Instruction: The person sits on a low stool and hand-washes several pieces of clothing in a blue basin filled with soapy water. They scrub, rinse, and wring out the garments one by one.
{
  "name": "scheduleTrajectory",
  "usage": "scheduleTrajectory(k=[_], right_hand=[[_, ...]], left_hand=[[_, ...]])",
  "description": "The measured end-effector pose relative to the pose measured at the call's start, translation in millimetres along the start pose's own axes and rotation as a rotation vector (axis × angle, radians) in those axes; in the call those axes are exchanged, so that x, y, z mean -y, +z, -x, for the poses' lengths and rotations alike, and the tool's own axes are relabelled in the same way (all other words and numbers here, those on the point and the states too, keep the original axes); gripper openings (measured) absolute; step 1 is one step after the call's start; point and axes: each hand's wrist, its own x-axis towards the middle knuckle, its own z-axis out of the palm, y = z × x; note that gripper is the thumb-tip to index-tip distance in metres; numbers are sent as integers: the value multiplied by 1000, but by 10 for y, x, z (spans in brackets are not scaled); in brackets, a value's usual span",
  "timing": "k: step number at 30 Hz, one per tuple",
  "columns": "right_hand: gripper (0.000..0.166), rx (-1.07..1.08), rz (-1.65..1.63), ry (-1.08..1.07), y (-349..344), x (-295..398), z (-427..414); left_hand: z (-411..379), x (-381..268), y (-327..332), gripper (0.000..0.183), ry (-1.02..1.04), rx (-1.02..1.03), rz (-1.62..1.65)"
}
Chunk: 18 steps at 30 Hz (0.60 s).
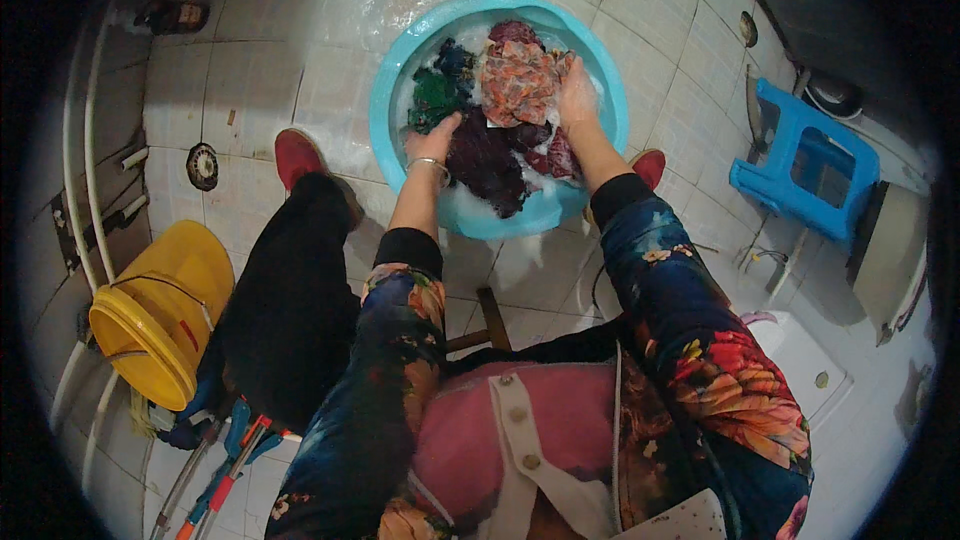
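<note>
A round light-blue plastic basin (386, 94) stands on the floor before me, holding wet cloth and sudsy water. On its right side my right hand (577, 96) grips the edge of a bunched orange-patterned cloth (519, 82). My left hand (430, 141), with a bangle at the wrist, is at the left side. It touches a green cloth (436, 94) and a dark maroon cloth (486, 161); its fingers are partly hidden, so a hold cannot be made out. More reddish cloth (559, 156) lies near my right wrist.
Wet tiles (247, 90) surround the basin, with a floor drain (202, 166) to the left. A yellow bucket (169, 300) leans by wall pipes (94, 127). Tool handles (217, 491) are at lower left. A blue plastic stool (814, 157) lies tipped at right.
</note>
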Motion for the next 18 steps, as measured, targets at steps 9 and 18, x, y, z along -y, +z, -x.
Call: scheduleTrajectory(k=[9, 18], right_hand=[[48, 134, -59, -50, -274, 134, -52], [73, 336, 49, -83, -942, 789, 1428]], left_hand=[[943, -770, 54, 30, 192, 182, -210], [1436, -1270, 427, 44, 489, 273, -363]])
